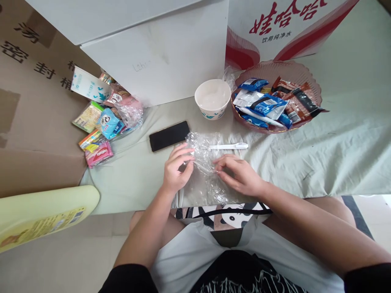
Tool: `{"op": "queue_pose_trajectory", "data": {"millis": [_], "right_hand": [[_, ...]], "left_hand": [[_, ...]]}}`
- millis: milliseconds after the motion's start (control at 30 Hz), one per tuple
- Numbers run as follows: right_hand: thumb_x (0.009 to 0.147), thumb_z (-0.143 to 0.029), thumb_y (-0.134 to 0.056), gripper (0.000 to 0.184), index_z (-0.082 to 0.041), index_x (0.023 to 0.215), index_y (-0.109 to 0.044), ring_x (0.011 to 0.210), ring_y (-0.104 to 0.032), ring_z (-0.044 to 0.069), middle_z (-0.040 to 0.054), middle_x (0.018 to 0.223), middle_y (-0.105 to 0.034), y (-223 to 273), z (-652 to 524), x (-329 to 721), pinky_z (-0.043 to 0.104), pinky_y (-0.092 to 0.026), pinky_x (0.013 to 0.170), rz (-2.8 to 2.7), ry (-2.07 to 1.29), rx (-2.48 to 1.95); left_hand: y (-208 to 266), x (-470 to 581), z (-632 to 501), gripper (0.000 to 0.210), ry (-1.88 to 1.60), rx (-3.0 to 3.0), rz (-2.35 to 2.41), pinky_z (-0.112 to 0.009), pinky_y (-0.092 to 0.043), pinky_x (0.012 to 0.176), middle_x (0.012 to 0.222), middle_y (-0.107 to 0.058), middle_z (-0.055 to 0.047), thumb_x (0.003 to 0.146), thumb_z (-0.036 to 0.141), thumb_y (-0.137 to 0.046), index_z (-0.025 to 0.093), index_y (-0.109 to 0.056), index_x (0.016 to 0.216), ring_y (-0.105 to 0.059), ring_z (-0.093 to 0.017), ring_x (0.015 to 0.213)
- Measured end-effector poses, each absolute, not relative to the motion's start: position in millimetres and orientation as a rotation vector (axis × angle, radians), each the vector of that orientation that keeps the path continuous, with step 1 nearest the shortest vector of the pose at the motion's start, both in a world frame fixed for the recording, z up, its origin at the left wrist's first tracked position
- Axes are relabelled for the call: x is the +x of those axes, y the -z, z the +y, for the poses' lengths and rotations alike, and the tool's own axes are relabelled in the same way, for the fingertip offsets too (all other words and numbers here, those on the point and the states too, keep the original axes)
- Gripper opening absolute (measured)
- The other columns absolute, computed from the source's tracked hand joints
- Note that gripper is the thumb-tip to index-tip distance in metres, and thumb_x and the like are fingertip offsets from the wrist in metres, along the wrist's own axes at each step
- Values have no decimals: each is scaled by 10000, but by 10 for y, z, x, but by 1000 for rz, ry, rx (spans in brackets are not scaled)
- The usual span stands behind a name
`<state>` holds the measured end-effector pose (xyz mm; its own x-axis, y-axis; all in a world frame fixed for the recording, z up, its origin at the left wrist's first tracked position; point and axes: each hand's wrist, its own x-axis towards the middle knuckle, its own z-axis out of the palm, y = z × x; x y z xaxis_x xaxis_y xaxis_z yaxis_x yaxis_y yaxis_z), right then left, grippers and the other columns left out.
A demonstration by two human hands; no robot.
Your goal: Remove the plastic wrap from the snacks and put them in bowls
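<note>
A crumpled clear plastic bag [204, 156] lies spread between my hands at the table's front edge. My left hand [177, 167] is at its left side, thumb and forefinger closed on the film and the other fingers stretched over it. On the right, my right hand [236, 173] pinches the bag's other edge between thumb and fingers. Just beyond the bag rests a white pen-shaped tool [229, 146], its left end partly under or behind the film. A dark phone [169, 136] lies past my left fingertips.
A white paper bowl [213, 99] stands behind the bag. Beside it, a pink ribbed bowl [276, 129] holds several snack packets. More packets [108, 122] and a tipped paper cup [90, 84] lie at left. White boxes [161, 61] line the back; a yellow container [49, 215] stands at lower left.
</note>
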<state>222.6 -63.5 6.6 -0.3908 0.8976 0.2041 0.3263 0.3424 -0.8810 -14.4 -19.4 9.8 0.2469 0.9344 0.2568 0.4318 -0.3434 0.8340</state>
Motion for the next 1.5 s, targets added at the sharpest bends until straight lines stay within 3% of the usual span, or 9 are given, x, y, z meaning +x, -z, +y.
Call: {"op": "queue_pose_trajectory", "data": {"millis": [67, 167, 367, 567, 800, 967, 1167, 1333, 1500], "right_hand": [[943, -248, -512, 59, -239, 885, -522, 746, -660, 168, 29, 822, -700, -74, -652, 2221, 314, -515, 701, -1852, -1115, -1101], [945, -264, -500, 58, -237, 895, -510, 659, -610, 132, 6, 773, -669, -84, -673, 2215, 272, -477, 629, -1820, -1183, -1105], [920, -353, -600, 181, -221, 1029, -543, 824, -662, 174, 45, 911, -705, -80, -659, 2230, 312, -521, 757, -1840, -1133, -1056], [930, -371, -606, 194, -205, 1032, -605, 965, -686, 219, 89, 1027, -731, -74, -630, 2245, 365, -525, 864, -1875, -1075, -983], [976, -329, -500, 224, -192, 825, -593, 578, -566, 106, -10, 670, -646, -109, -640, 2236, 234, -434, 575, -1800, -1327, -1025], [978, -395, -476, 216, -202, 963, -571, 652, -588, 144, 6, 761, -665, -119, -617, 2253, 261, -458, 604, -1736, -1377, -1103], [1010, -560, -386, 456, -197, 1272, -472, 741, -631, 201, 43, 890, -699, -90, -637, 2278, 349, -506, 725, -1692, -1459, -1045], [992, -641, -385, 540, -211, 1311, -458, 797, -660, 228, 41, 867, -690, -88, -650, 2274, 375, -526, 756, -1657, -1546, -1001], [957, -553, -531, 498, -194, 1288, -434, 754, -664, 201, 48, 893, -700, -100, -642, 2233, 354, -545, 716, -1631, -1591, -1025]], "left_hand": [[-81, -131, -202, 74, -988, 1902, 1206, -544, -440, 1106, 967, -778, -62, 798, 209, -694, 252, -750, 775, -645, -320, 1182], [-66, -106, -216, 80, -912, 1881, 1182, -514, -483, 1045, 891, -783, -55, 794, 208, -688, 251, -753, 779, -678, -312, 1109], [-101, -101, -252, 83, -890, 1759, 1198, -431, -523, 959, 837, -775, -57, 827, 271, -684, 235, -744, 784, -709, -278, 1000], [-66, -158, -254, 235, -965, 1349, 1208, -287, -516, 642, 757, -757, -53, 819, 418, -724, 184, -713, 800, -674, -178, 665], [-205, -147, -166, 359, -831, 860, 1171, -206, -340, 363, 452, -561, 50, 627, 448, -838, 186, -608, 710, -482, -105, 358], [-190, -107, -158, 370, -772, 897, 1226, -204, -363, 370, 462, -568, 65, 684, 477, -814, 205, -573, 756, -501, -108, 370], [-83, -94, -197, 448, -694, 1202, 1177, -233, -461, 500, 578, -678, 15, 781, 614, -729, 196, -574, 826, -595, -130, 488], [-82, -95, -209, 472, -655, 1299, 1167, -237, -447, 515, 598, -679, 11, 817, 653, -674, 197, -557, 854, -601, -134, 517], [-87, -91, -219, 475, -643, 1353, 1149, -243, -466, 544, 648, -701, 2, 846, 666, -636, 197, -558, 867, -621, -136, 549]]}}
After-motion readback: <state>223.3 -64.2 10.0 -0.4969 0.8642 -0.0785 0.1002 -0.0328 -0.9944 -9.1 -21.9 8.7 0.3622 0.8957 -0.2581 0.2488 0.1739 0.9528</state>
